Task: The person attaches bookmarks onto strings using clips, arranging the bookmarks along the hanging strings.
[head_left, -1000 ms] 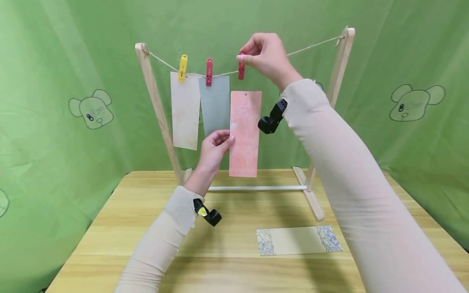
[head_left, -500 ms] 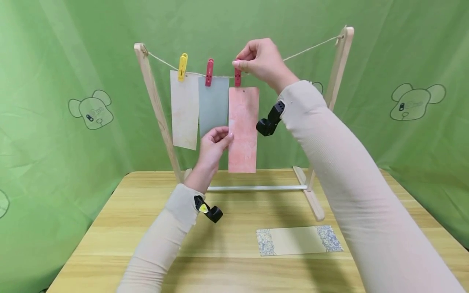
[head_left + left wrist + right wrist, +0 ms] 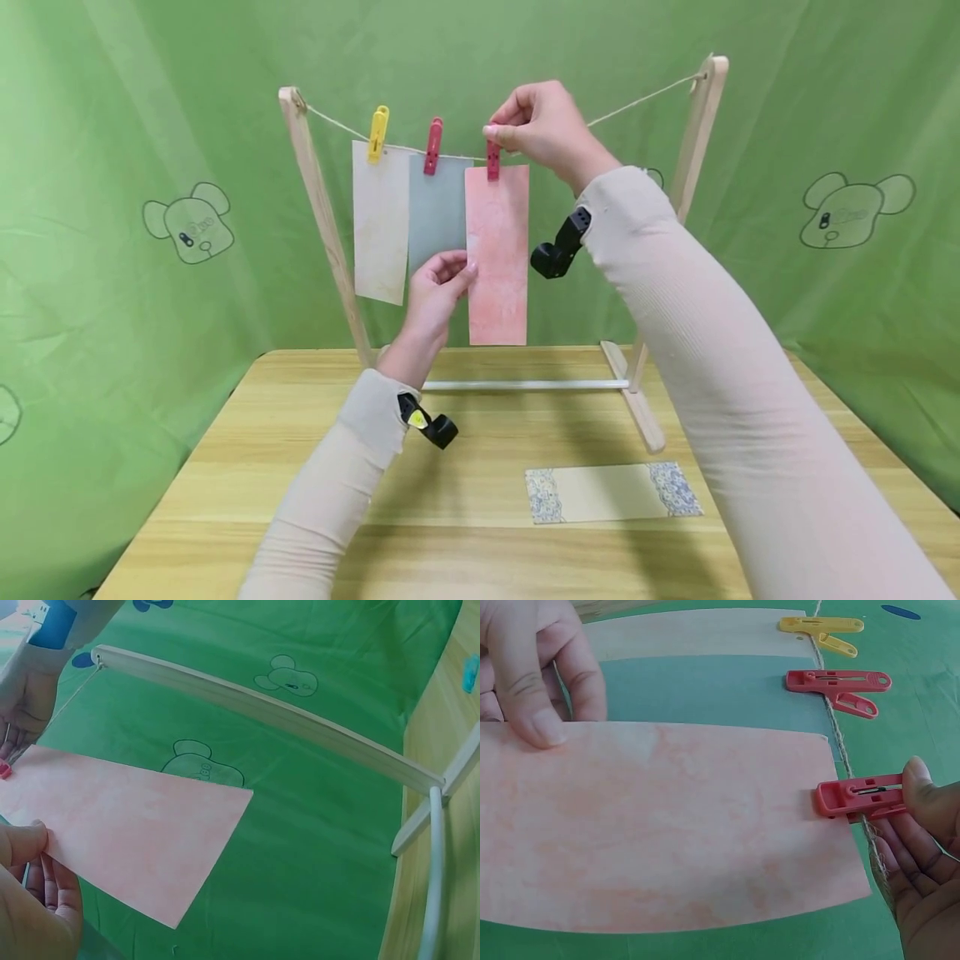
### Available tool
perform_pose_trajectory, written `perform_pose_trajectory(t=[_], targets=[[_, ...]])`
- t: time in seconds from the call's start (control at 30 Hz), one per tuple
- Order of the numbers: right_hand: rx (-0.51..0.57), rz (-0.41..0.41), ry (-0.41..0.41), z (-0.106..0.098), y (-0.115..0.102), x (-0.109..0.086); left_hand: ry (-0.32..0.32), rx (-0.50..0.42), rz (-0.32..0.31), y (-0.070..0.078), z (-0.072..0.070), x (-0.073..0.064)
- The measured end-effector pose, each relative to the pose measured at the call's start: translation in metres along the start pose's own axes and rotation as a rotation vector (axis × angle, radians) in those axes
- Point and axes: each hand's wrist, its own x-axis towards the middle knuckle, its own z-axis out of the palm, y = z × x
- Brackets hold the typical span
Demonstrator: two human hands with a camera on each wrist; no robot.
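My left hand [image 3: 433, 302] pinches the left edge of a pink card [image 3: 498, 258], which hangs upright below the string. At the card's top edge, my right hand [image 3: 547, 129] pinches the handles of a red clothespin [image 3: 492, 158]. In the right wrist view that red clothespin [image 3: 859, 796] lies over the pink card's top edge and the string [image 3: 838, 739]. Left of it, a grey-blue card [image 3: 438, 208] hangs from a second red clothespin [image 3: 433, 146]. Farther left, a cream card [image 3: 379, 225] hangs from a yellow clothespin [image 3: 378, 135].
Two wooden posts [image 3: 697, 142] hold the string, joined low down by a white rod [image 3: 525, 385]. A cream card with blue patterned ends [image 3: 607, 493] lies on the wooden table [image 3: 225, 500]. Green cloth [image 3: 150, 108] surrounds the table.
The pink card has risen in my left hand to the string. My right hand has come down slightly with the red clothespin, which now overlaps the card's top edge.
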Motion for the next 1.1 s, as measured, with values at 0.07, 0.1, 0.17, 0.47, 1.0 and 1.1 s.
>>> perform_pose_trajectory(t=[0.07, 0.1, 0.17, 0.47, 1.0, 1.1], targets=[[0.001, 0.007, 0.002, 0.0002, 0.0, -0.0001, 0.002, -0.003, 0.003, 0.0018, 0.0007, 0.0004], [0.002, 0.009, 0.001, 0.0003, -0.0001, -0.0002, 0.004, -0.002, 0.004, 0.0025, 0.0012, 0.0006], [0.007, 0.01, -0.002, 0.0003, -0.0005, -0.0003, 0.007, -0.003, 0.004, 0.0041, 0.0018, 0.0007], [0.024, 0.008, -0.016, -0.002, -0.0008, -0.0025, 0.005, -0.01, -0.018, 0.0066, 0.0053, 0.0016], [0.059, 0.047, -0.086, -0.0034, 0.0012, -0.0011, 0.008, -0.004, -0.009, 0.0061, 0.0042, 0.0026], [0.068, 0.061, -0.092, -0.004, 0.0008, -0.0011, 0.003, -0.009, -0.004, 0.006, 0.0036, 0.0031]])
